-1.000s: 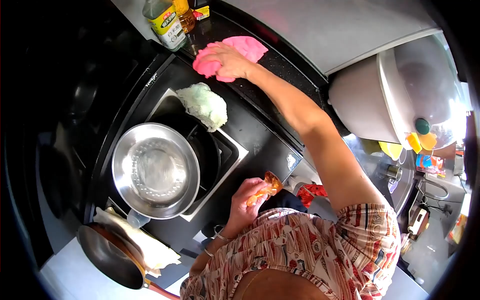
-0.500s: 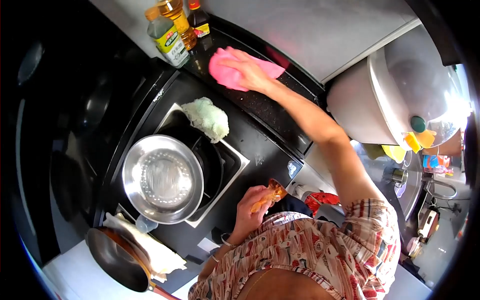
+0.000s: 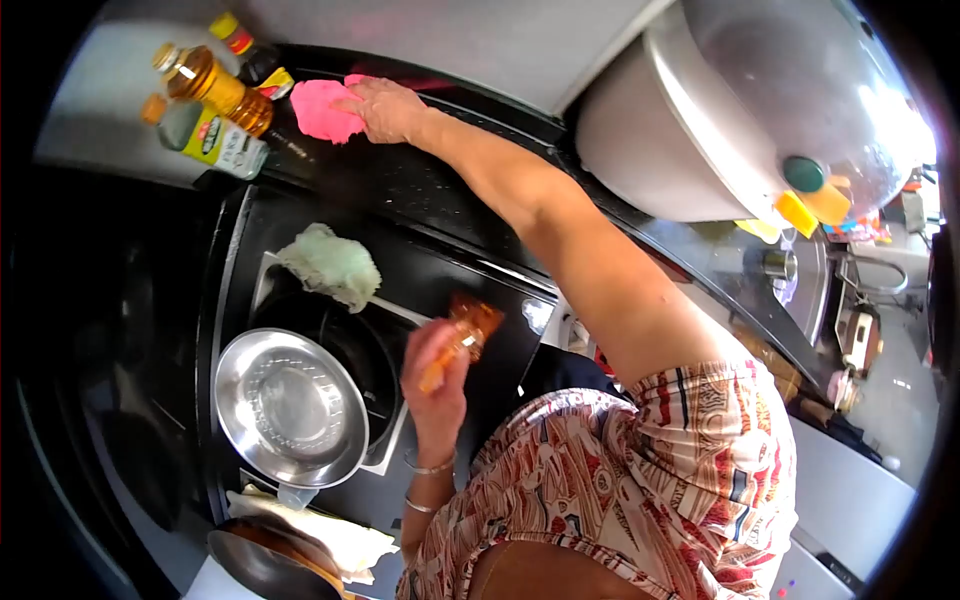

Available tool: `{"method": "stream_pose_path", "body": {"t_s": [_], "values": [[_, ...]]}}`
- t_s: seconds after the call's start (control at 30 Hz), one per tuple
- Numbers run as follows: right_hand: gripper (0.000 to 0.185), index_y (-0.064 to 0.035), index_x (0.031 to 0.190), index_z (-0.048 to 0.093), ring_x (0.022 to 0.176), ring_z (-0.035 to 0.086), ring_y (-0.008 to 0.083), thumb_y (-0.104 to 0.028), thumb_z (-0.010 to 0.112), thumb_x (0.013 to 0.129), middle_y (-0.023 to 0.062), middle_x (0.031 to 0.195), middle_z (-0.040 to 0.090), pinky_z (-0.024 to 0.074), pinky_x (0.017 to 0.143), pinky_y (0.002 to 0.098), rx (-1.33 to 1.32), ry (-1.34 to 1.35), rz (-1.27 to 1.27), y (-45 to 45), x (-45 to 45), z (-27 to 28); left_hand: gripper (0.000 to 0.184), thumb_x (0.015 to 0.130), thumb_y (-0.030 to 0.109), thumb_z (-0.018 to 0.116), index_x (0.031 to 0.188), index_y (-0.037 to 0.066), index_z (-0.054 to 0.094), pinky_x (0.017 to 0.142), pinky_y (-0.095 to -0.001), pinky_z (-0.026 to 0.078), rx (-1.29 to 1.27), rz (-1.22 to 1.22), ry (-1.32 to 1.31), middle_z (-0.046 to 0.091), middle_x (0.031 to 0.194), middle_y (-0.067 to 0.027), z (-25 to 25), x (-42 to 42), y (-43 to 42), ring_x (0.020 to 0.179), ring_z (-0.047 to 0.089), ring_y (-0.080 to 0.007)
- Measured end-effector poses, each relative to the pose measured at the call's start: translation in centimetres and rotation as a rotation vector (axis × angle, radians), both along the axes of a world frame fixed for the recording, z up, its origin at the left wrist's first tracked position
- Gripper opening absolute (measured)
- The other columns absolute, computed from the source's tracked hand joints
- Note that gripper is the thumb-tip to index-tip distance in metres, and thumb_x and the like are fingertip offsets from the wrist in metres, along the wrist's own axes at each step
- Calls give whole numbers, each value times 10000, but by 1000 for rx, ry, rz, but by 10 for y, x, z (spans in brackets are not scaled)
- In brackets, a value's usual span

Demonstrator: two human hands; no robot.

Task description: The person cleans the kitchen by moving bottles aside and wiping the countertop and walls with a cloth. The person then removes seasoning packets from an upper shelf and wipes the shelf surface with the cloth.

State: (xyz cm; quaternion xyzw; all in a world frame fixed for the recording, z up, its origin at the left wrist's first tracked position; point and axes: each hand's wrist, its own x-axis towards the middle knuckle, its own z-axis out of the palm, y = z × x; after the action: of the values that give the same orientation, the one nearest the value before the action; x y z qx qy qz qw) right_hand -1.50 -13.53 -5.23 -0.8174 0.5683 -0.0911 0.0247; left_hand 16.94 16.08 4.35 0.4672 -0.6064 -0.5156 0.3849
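My right hand is stretched out at the back of the black counter. It presses a pink cloth flat on the surface, close to the bottles. Nearer my body, my left hand is closed around a small orange-brown container, held above the stove's right side. Whether it is a bottle or a packet I cannot tell. A crumpled pale green cloth lies over the back corner of the stove. In front of it, a shiny steel basin rests over the burner.
At the back left stand a bottle with a green label, an amber oil bottle and a dark sauce bottle. A large domed container is on the right. A frying pan and a pale folded cloth lie front left.
My right hand has slid the pink cloth left along the counter towards the bottles. My left hand has lifted away from my body with the orange-brown container. The whole view has shifted.
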Motion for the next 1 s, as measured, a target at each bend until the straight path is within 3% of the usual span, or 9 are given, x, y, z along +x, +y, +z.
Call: {"method": "stream_pose_path", "body": {"t_s": [0.17, 0.23, 0.37, 0.43, 0.57, 0.63, 0.73, 0.9, 1.0], "values": [[580, -194, 1282, 450, 1278, 335, 321, -128, 588, 722, 175, 1369, 360, 286, 1058, 397, -86, -149, 18, 72, -43, -1, 234, 844, 54, 554, 1066, -18, 566, 861, -293, 425, 91, 134, 149, 579, 1049, -110, 7, -28, -48, 983, 543, -197], [587, -187, 1275, 454, 1276, 335, 324, -116, 591, 708, 180, 1356, 369, 285, 1057, 411, -63, -172, -4, 106, -57, 6, 277, 869, 103, 557, 1126, -1, 563, 749, -237, 441, 15, 163, 177, 588, 1046, -55, -3, -39, -75, 872, 546, -101], [593, -168, 1255, 464, 1266, 341, 341, -106, 608, 683, 191, 1331, 388, 290, 1045, 438, -117, -225, -88, 173, -85, 10, 267, 869, 106, 564, 1123, 25, 573, 662, -204, 422, 51, 216, 101, 589, 969, -25, -15, -71, -133, 811, 530, -72], [597, -162, 1249, 468, 1260, 343, 351, -104, 616, 673, 194, 1324, 394, 292, 1038, 448, -139, -246, -110, 204, -100, 16, 242, 840, 79, 562, 1066, -3, 593, 823, -251, 437, 153, 235, 169, 564, 1081, -74, -26, -89, -160, 947, 547, -135], [659, -149, 1260, 460, 1246, 343, 379, -93, 647, 630, 205, 1311, 399, 305, 1013, 470, -90, -226, -225, 263, -110, 19, 260, 820, 88, 579, 1073, 28, 597, 831, -288, 450, -62, 289, 13, 565, 1041, -102, -83, -112, -217, 932, 568, -197], [681, -146, 1265, 458, 1244, 342, 384, -89, 656, 616, 207, 1307, 402, 308, 1007, 475, -106, -215, -247, 282, -110, 22, 297, 792, 109, 601, 1086, 67, 599, 854, -338, 451, -184, 348, -191, 548, 1019, -150, -84, -127, -232, 956, 570, -275], [688, -157, 1280, 453, 1256, 331, 387, -109, 655, 624, 219, 1329, 373, 289, 1023, 480, -41, -202, -276, 306, -103, 29, 369, 748, 152, 630, 1106, 83, 576, 876, -388, 442, -119, 383, -308, 520, 1039, -220, -80, -149, -248, 981, 542, -371], [712, -176, 1305, 426, 1313, 248, 379, -133, 657, 633, 222, 1383, 304, 200, 1082, 475, 81, -251, -136, 329, -109, 17, 565, 738, 140, 639, 1242, 22, 412, 870, -422, 436, -255, 377, -422, 486, 1084, -255, -65, -152, -244, 985, 516, -416], [705, -187, 1294, 446, 1332, 190, 382, -161, 674, 627, 201, 1422, 245, 162, 1088, 489, 109, -67, -143, 324, -103, 22, 587, 722, 79, 623, 1241, -7, 365, 903, -421, 402, -409, 422, -350, 423, 1143, -267, -54, -133, -216, 1031, 466, -427]]}}
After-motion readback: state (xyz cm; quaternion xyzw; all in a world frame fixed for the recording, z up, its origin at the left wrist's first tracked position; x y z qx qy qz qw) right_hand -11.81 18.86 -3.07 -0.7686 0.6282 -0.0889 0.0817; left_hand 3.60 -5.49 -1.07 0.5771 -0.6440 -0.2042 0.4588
